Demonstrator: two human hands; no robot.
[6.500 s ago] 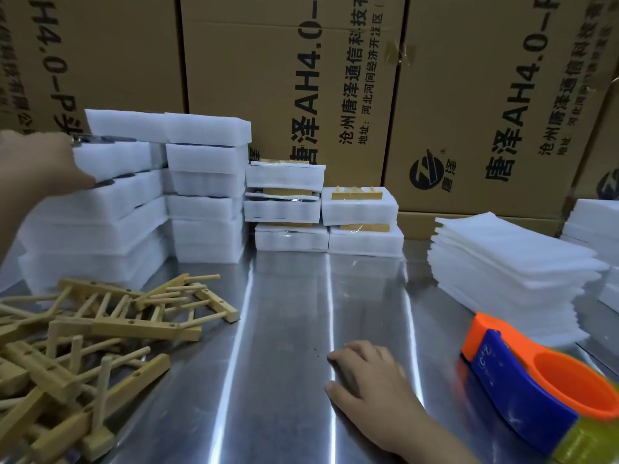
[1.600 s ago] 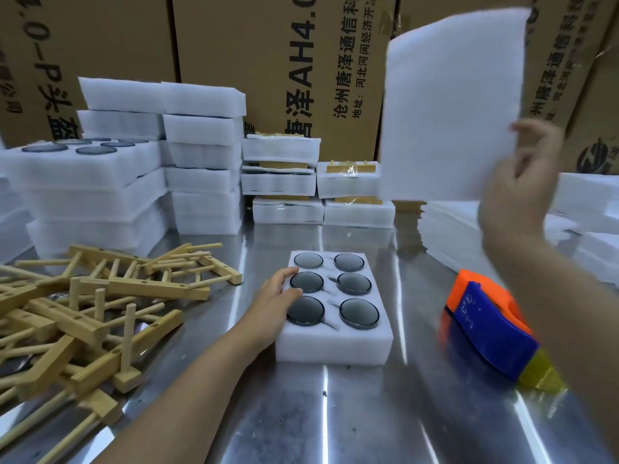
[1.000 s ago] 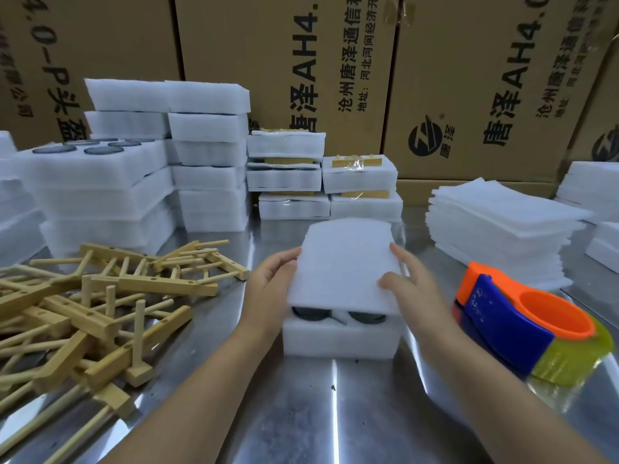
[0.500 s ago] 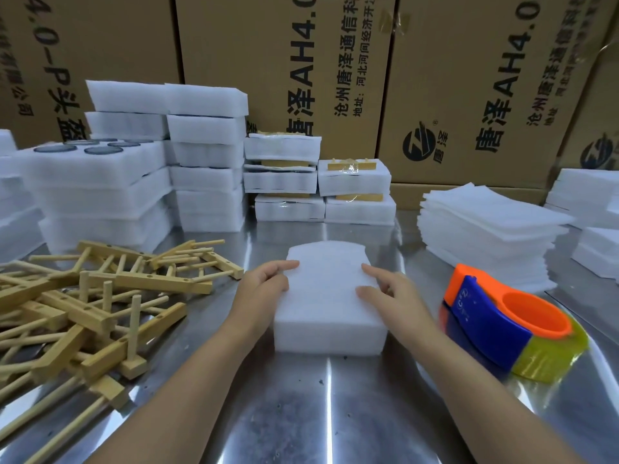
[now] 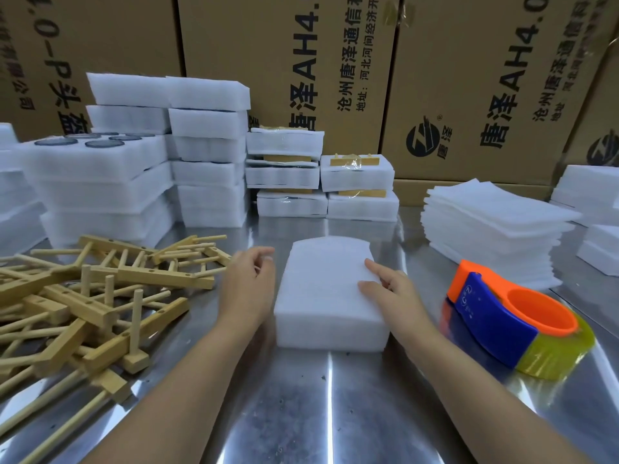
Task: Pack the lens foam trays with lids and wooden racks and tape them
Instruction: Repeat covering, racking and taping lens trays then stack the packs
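Observation:
A white foam lens tray sits mid-table with a white foam lid laid flat over it, hiding the lenses. My right hand rests on the lid's right edge with fingers spread on top. My left hand hovers just left of the tray, fingers loosely curled and holding nothing. A heap of wooden racks lies to the left. An orange and blue tape dispenser with yellowish tape lies on the right.
Stacks of foam trays stand at the back left, some with lenses showing. Taped packs with racks are piled at the back centre. A pile of foam lids is at the right. Cardboard boxes wall off the back.
The lid has settled flat on the tray. My left hand has come off the tray's left edge and drifted slightly toward the racks. My right hand stays on the lid.

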